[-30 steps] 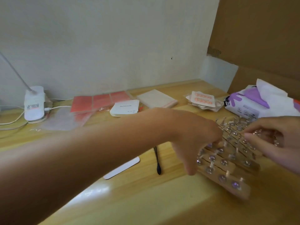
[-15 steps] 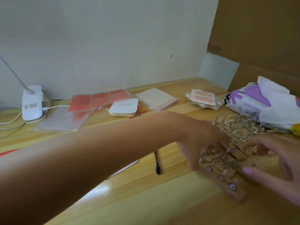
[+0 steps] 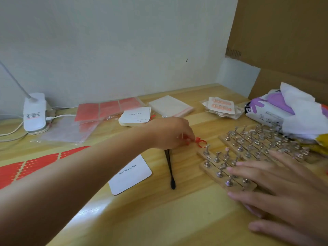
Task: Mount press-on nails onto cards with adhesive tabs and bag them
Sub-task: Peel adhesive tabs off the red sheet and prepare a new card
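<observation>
A small nail on its stick (image 3: 182, 137) is being pinched in the left hand (image 3: 171, 133) fingers beside the wooden stand (image 3: 225, 167), which is being steadied by the flat right hand (image 3: 276, 189); next, judged, it is being carried to the blank card (image 3: 130, 174) on the counter (image 3: 159, 210).

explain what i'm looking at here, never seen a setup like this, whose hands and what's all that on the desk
There is no machine: a person works with bare hands, filmed by one camera worn on their head, looking forward and down. The left hand reaches across and pinches something small beside a red curl; what exactly it holds is too small to tell. The right hand lies flat, fingers straight, on wooden racks of little metal stands. On the desk lie a white card printed "Handmade Nail", a black stick, red tab sheets, a card stack, clear bags and finished nail cards.
</observation>
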Demonstrator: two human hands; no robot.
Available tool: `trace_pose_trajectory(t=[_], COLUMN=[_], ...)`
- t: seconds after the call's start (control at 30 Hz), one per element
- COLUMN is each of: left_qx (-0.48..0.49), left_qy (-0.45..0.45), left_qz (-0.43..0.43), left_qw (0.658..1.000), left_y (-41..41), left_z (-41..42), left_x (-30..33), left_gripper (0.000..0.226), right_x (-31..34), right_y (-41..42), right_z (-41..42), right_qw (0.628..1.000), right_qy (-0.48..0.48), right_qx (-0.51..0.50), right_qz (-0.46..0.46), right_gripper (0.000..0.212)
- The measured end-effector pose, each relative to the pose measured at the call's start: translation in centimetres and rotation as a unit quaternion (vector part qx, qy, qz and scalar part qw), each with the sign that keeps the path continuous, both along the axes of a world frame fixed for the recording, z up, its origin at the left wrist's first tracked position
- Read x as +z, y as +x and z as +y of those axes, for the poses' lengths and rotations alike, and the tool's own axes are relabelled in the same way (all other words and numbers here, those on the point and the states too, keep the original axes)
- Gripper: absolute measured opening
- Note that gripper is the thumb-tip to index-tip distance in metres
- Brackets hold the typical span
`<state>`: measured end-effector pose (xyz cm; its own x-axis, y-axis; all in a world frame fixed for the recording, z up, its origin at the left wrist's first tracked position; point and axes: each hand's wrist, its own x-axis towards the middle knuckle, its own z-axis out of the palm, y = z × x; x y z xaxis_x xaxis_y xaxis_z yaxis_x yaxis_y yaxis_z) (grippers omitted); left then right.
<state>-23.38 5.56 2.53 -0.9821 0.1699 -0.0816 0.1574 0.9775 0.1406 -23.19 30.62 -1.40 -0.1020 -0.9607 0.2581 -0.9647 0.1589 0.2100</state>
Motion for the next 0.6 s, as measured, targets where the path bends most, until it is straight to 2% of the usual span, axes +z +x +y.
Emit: trace_pose_trajectory(t=[0.03, 0.07, 0.1, 0.13, 0.17, 0.3, 0.37, 0.43, 0.53, 0.6], left_qx=[0.011, 0.028, 0.048, 0.068, 0.085, 0.148, 0.161, 0.13, 0.015, -0.045], left_qy=[-0.008, -0.016, -0.022, -0.029, -0.044, -0.167, -0.19, -0.158, -0.069, -0.036], left_qz=[0.009, 0.018, 0.023, 0.027, 0.03, 0.023, 0.014, 0.014, 0.009, -0.011], left_qw=[1.0, 0.999, 0.998, 0.997, 0.995, 0.974, 0.968, 0.979, 0.997, 0.998], left_y=[0.1, 0.2, 0.3, 0.5, 0.7, 0.9, 1.0, 1.0, 1.0, 1.0], left_z=[-0.2, -0.4, -0.6, -0.8, -1.0, -2.0, -2.1, -2.0, -0.6, 0.5], left_x=[0.0, -0.1, -0.1, 0.0, 0.1, 0.5, 1.0, 1.3, 1.3, 0.8], left_gripper=[0.027, 0.025, 0.024, 0.024, 0.024, 0.026, 0.029, 0.046, 0.08, 0.083], right_x=[0.7, 1.4, 1.2, 1.3, 0.8, 0.9, 0.4, 0.5, 0.3, 0.3], right_y=[-0.8, -1.4, -2.4, -2.0, -1.9, -2.5, -2.6, -2.5, -2.4, -2.4], right_z=[-0.3, 0.2, 1.0, 1.0, 1.0, 0.1, -0.1, -0.5, -0.8, -0.9], right_qw=[0.999, 0.999, 0.998, 1.0, 1.0, 0.996, 0.994, 0.993, 0.992, 0.991], right_qy=[-0.031, -0.01, -0.038, -0.019, -0.025, -0.065, -0.075, -0.077, -0.086, -0.091], right_qx=[-0.02, -0.039, -0.006, -0.006, 0.0, 0.029, 0.034, 0.038, 0.037, 0.036], right_qz=[0.017, 0.031, 0.04, 0.003, 0.004, 0.05, 0.073, 0.082, 0.087, 0.087], right_gripper=[0.036, 0.035, 0.036, 0.04, 0.044, 0.041, 0.042, 0.044, 0.043, 0.044])
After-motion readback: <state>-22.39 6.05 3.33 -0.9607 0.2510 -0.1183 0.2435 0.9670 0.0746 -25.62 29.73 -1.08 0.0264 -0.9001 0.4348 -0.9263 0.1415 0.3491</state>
